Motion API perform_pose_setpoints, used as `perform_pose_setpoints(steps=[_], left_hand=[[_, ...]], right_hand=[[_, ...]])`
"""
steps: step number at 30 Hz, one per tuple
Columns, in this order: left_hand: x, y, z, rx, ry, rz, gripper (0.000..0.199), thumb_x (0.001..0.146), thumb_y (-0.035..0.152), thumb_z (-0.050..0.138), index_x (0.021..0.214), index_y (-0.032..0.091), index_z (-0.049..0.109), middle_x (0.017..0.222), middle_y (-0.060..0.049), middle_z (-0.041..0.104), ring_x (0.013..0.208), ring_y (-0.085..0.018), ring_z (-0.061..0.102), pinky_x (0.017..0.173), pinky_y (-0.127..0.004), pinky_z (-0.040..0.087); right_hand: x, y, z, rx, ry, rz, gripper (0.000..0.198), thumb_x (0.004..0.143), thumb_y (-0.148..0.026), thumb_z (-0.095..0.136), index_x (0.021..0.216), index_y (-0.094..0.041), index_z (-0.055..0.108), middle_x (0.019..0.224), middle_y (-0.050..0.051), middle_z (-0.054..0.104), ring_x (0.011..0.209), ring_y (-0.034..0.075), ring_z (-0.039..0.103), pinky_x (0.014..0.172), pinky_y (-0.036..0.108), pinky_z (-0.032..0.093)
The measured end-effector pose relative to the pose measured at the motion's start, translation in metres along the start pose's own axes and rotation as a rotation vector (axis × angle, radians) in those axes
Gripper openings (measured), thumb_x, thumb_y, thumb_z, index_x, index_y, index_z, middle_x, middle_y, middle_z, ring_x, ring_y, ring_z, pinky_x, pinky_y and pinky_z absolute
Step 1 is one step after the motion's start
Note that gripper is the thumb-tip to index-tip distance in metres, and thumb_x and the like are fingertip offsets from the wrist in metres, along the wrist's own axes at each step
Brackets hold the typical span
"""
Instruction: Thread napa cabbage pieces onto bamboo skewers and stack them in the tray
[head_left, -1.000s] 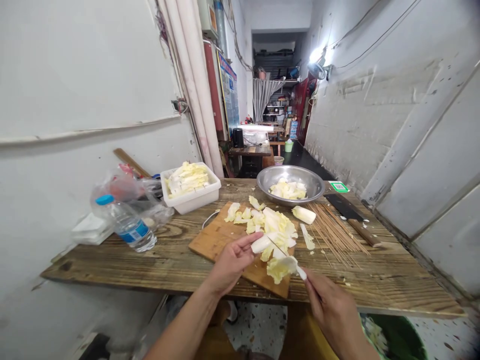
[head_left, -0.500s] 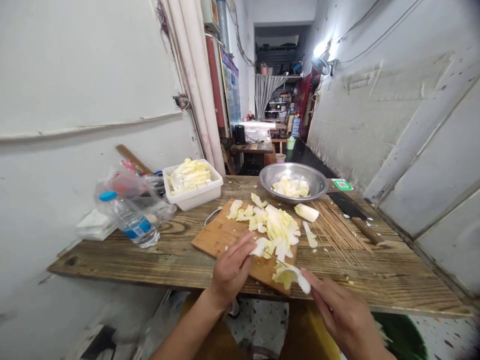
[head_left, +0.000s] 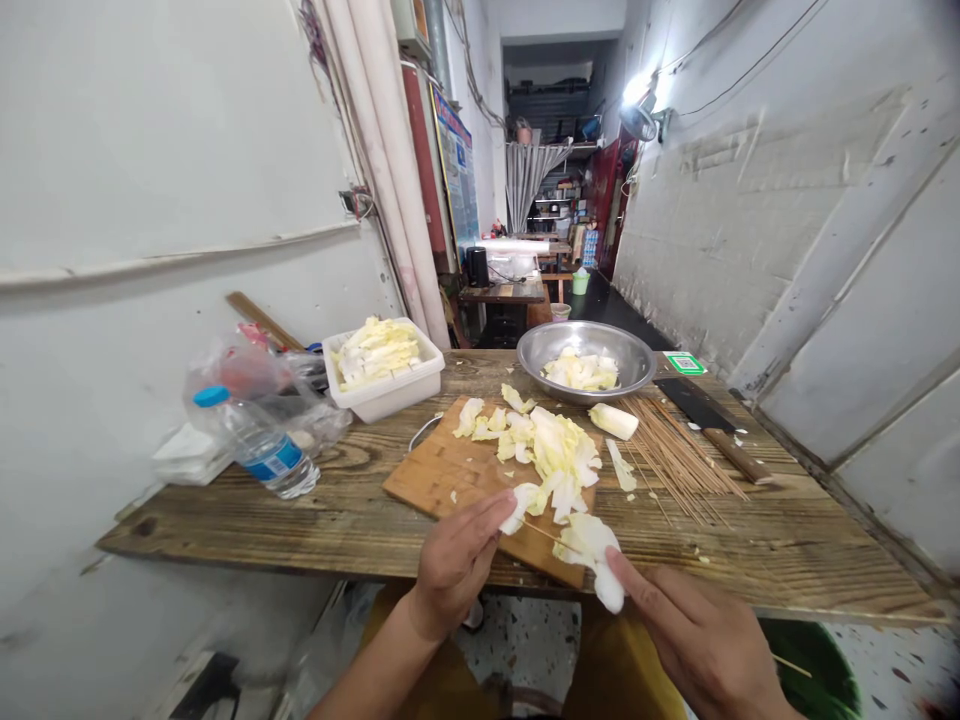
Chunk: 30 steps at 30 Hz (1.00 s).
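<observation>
Head view — hands (head_left: 459, 555) (head_left: 690, 625) apart, skewer (head_left: 548, 535) between

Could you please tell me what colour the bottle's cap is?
The cap is blue, showing best in the head view.

Prob. eatery: QR card (head_left: 685, 363) is lying on wood tbl (head_left: 352, 512), skewers (head_left: 681, 462) are sitting by cleaver (head_left: 697, 405), other tbls (head_left: 504, 294) are standing behind.
</observation>
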<state>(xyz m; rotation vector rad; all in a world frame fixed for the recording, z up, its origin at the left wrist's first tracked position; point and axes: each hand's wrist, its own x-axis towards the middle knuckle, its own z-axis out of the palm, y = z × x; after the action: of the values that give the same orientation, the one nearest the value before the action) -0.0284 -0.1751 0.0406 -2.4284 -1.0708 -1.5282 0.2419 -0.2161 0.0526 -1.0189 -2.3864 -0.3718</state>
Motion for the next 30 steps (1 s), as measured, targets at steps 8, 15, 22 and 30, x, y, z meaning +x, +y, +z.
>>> perform_pose_setpoints(steps=[8,15,22,30], left_hand=[[0.006,0.007,-0.004,0.091,0.019,0.021,0.04,0.082,0.005,0.051,0.118,0.019,0.057,0.109,-0.008,0.067,0.099,-0.016,0.064,0.087,-0.025,0.05],[0.009,0.01,-0.005,0.114,0.05,0.021,0.036,0.081,0.006,0.052,0.113,0.02,0.06,0.098,-0.006,0.07,0.089,-0.015,0.065,0.084,-0.028,0.051],[0.01,0.012,-0.004,0.107,0.034,0.025,0.035,0.082,0.007,0.05,0.113,0.02,0.06,0.096,-0.006,0.07,0.087,-0.015,0.066,0.08,-0.027,0.053],[0.008,0.011,0.0,0.088,0.006,0.026,0.038,0.082,0.005,0.05,0.115,0.02,0.059,0.096,-0.007,0.071,0.088,-0.015,0.066,0.079,-0.026,0.054]], right_hand=[[-0.003,0.003,-0.003,-0.047,0.0,-0.044,0.045,0.09,-0.009,0.035,0.135,-0.014,0.04,0.063,-0.001,0.056,0.051,0.011,0.051,0.048,0.023,0.04],[-0.006,0.002,-0.005,-0.021,-0.019,-0.036,0.043,0.092,-0.013,0.035,0.135,-0.013,0.04,0.064,0.0,0.057,0.052,0.012,0.052,0.049,0.023,0.041],[-0.006,0.003,-0.006,-0.052,-0.003,-0.044,0.041,0.091,-0.011,0.035,0.131,-0.013,0.044,0.063,0.0,0.057,0.051,0.011,0.053,0.048,0.022,0.042],[-0.008,0.002,-0.005,-0.048,-0.015,-0.002,0.044,0.092,-0.015,0.034,0.136,-0.018,0.039,0.065,0.001,0.059,0.054,0.012,0.053,0.051,0.023,0.042]])
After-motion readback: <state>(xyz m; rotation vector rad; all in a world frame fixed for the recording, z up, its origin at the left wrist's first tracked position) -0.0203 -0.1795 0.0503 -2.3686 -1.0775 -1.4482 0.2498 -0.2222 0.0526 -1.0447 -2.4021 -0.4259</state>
